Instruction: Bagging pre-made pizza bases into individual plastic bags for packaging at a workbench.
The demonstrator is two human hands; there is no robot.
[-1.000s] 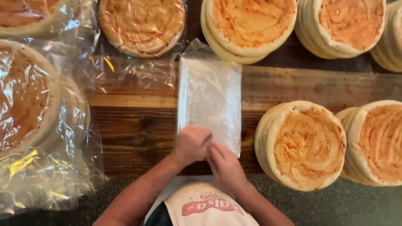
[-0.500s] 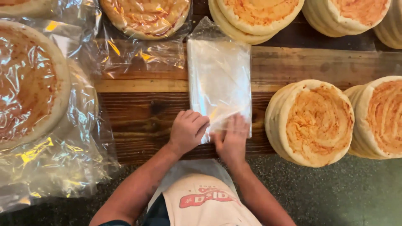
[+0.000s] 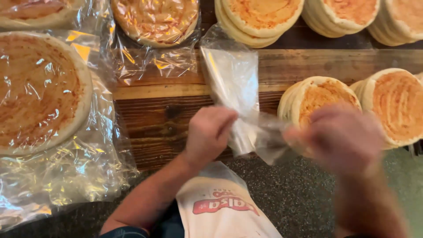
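Both hands grip a clear plastic bag [image 3: 240,101] at the surface's near edge: left hand [image 3: 210,132] fingers closed on it, blurred right hand [image 3: 341,139] pulling its mouth. Stacked flatbreads [image 3: 319,99] crowd the right.

Both hands pinch the near end of a clear bag [image 3: 231,83] lying on the wooden table [image 3: 150,123]. The left hand [image 3: 210,132] grips one edge; the blurred right hand [image 3: 343,139] pulls the other, just before a stack of sauced bases [image 3: 315,99]. Bagged bases [image 3: 42,90] lie at left.
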